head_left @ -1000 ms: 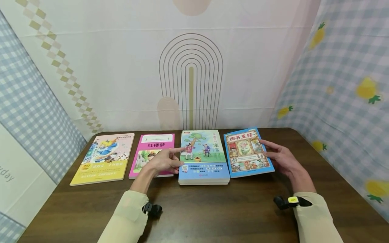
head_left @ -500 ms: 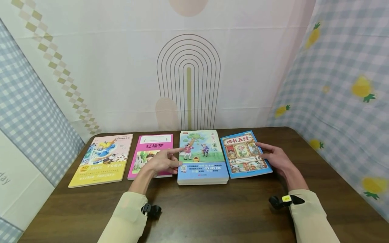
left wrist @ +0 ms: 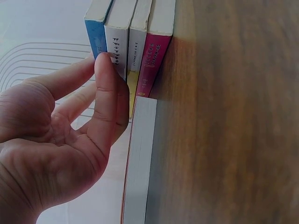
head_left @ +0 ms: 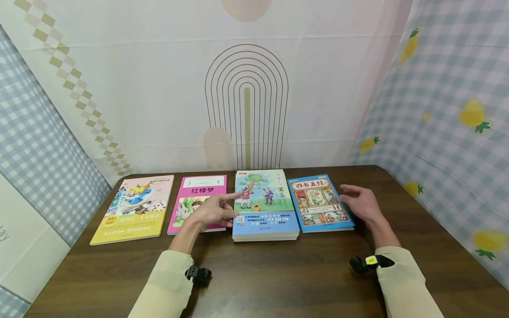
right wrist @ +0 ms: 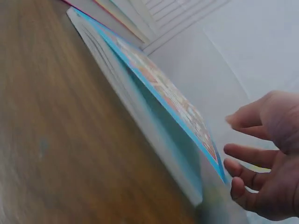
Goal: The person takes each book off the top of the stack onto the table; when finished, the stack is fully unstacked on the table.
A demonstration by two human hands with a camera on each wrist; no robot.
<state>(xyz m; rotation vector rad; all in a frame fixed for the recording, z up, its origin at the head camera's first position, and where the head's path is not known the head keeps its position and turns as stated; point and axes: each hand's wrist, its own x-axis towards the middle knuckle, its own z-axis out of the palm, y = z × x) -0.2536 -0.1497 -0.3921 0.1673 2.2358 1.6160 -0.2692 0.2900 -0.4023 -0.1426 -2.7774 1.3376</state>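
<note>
My left hand point(head_left: 212, 213) touches the left side of a stack of books point(head_left: 266, 224) with a green-and-blue top cover. In the left wrist view its fingertips rest at the blue and white spines point(left wrist: 117, 44) of that stack, index finger fairly straight. A blue-bordered book point(head_left: 318, 203) with comic panels lies just right of the stack, slightly angled. My right hand point(head_left: 361, 204) hovers beside its right edge, fingers spread and holding nothing. In the right wrist view, the blue book's front cover point(right wrist: 163, 100) stands slightly lifted from its pages.
A magenta book point(head_left: 203, 191) lies left of the stack, partly behind my left hand. Farther left is a pink-and-yellow book point(head_left: 133, 212). All lie toward the back of the brown wooden table point(head_left: 258, 278), before a white patterned cloth point(head_left: 326, 88).
The blue book has turned straighter and come down flatter beside the stack. My right hand has let go of its right edge. My left hand has stayed at the stack.
</note>
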